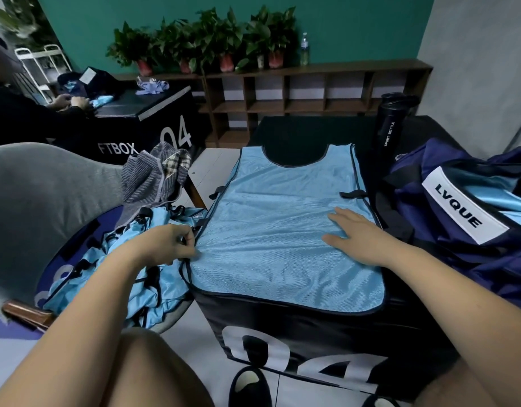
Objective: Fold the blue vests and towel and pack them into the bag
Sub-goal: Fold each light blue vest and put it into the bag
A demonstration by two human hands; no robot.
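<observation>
On the left a black box [144,136] reads "FTBOX" and "04". The worktop [297,133], a like black box, shows a large white "04" on its near face. On its far right corner a dark bottle [390,127] is marked "SPORT BOTTLE". At the right the navy bag [459,207] carries a white label, "LVQUE".

At the far left another person's hands [71,101] rest at the box. Nearer, a grey chair [48,186] holds a striped grey towel [153,174] and below it a crumpled pile [153,277] of light-blue vests with black straps. Against the green wall stand potted plants [209,39] and a clear water bottle [304,49] on a low wooden shelf [297,95]. One vest [282,230] lies spread flat on the worktop, neck hole away from the person, hem hanging slightly over the near edge. The bag lies open just beside it, light-blue cloth showing inside. A black shoe [249,386] sits on the floor below.

The left hand [171,245] reaches over the pile, fingers curled, pinching the vest's black-trimmed left edge. The right hand [359,233] lies palm down on the vest's right side, fingers straight and spread, grasping nothing.
</observation>
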